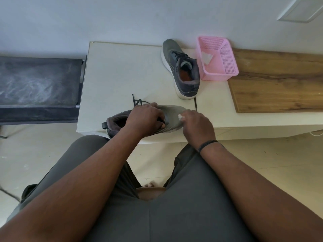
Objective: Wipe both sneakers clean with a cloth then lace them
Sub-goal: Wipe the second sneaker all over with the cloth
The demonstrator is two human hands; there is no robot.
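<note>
White worktop (122,70): left hand (146,117) grips near sneaker (172,119), right hand (196,124) pinches white cloth (180,117) on its toe; second sneaker (181,69) beside pink basket (225,67)

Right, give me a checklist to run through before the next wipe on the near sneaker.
1. Near sneaker steadied: ok, the left hand grips it over the laces.
2. Cloth in hand: ok, the right hand pinches a small white cloth at the toe.
3. Sneaker fully on the table: not ok, its heel hangs over the near edge.
4. Loose lace clear of the wiping spot: ok, it lies behind the left hand.
5. Far sneaker out of the way: ok, it stands beside the pink basket.
6. Toe already clean: cannot tell.
</note>
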